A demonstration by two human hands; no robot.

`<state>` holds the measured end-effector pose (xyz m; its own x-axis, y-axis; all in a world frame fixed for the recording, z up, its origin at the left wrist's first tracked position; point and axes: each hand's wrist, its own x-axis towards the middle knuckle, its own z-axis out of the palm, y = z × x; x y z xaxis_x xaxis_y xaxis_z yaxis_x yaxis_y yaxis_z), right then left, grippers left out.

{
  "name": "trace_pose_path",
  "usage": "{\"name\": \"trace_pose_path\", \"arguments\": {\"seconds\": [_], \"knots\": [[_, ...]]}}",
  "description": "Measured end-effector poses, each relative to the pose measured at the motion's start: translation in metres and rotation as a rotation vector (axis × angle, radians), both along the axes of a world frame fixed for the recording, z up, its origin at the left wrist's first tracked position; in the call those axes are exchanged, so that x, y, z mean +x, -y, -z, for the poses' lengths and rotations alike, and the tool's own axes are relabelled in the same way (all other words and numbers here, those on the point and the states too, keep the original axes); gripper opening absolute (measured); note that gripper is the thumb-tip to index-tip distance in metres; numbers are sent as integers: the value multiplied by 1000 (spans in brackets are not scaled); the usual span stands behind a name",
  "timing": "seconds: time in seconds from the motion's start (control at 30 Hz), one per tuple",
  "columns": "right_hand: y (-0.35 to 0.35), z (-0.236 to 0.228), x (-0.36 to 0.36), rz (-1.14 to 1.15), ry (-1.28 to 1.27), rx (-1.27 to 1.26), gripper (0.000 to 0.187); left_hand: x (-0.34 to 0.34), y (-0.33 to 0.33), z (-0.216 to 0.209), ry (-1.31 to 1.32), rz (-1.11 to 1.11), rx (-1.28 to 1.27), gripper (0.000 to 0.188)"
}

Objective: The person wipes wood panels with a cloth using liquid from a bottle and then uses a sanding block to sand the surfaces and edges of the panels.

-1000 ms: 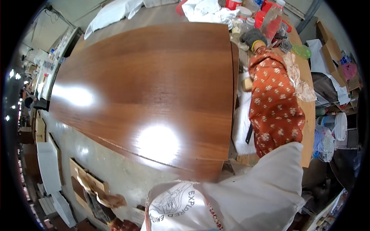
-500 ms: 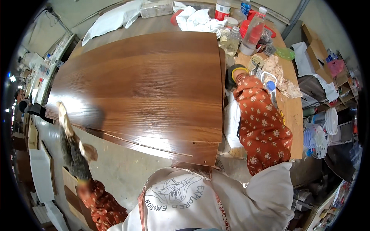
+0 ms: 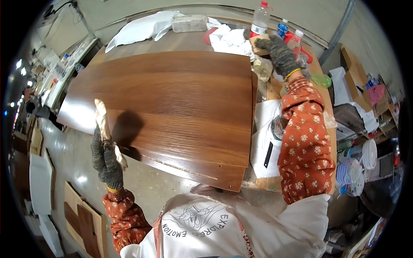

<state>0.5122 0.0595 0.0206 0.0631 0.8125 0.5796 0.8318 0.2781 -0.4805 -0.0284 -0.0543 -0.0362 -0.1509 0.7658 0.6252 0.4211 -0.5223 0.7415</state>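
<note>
A dark brown wood-grain panel (image 3: 172, 103) lies across the table, with another board edge showing beneath its near right corner. My left hand (image 3: 106, 165), in a grey knit glove, is over the panel's near left edge. It is closed on a cream cloth-like piece (image 3: 101, 118), one part sticking out past the fingers and another hanging near the thumb side. My right hand (image 3: 282, 56), also gloved in grey, reaches to the table's far right. Its fingers are bent over a tan block (image 3: 260, 45) beside the bottles; their grip underneath is hidden.
A clear bottle with a red cap (image 3: 261, 19), a blue bottle (image 3: 282, 28) and crumpled white cloth (image 3: 230, 41) crowd the far right. White paper (image 3: 263, 142) with a black strip (image 3: 268, 155) lies right of the panel. White buckets (image 3: 369, 155) stand beyond the table.
My right hand has moved from the panel's right edge to the far bottles and now covers the tan block. My left hand, with the cream cloth, has shifted slightly right. The view has tilted.
</note>
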Motion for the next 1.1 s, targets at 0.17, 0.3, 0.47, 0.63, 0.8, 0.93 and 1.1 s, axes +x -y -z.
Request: {"name": "trace_pose_path", "arguments": {"seconds": [0.17, 0.3, 0.47, 0.63, 0.8, 0.93, 1.1], "knots": [[-55, 28, -40, 14, -229, -272, 36, -57, 65, 35, -622, -360, 49, 32], [-78, 43, -46, -176, -494, -256, 45, -41, 106, 44, -159, -297, -240, 27], [-56, 22, -77, -265, -745, -365, 45, 20, 111, 8, -370, -135, -449, 31], [-29, 56, -65, -154, 418, 24, 38, 43, 100, 19, -480, -40, -433, 38], [41, 50, -88, -135, 230, -68, 32, 29, 114, 43, -659, -89, -300, 45], [79, 60, -102, -319, -661, -235, 36, 6, 118, 63, -407, 87, -184, 38], [166, 66, -151, -509, -866, -25, 43, 4, 121, 55, -449, 100, -103, 37]]}}
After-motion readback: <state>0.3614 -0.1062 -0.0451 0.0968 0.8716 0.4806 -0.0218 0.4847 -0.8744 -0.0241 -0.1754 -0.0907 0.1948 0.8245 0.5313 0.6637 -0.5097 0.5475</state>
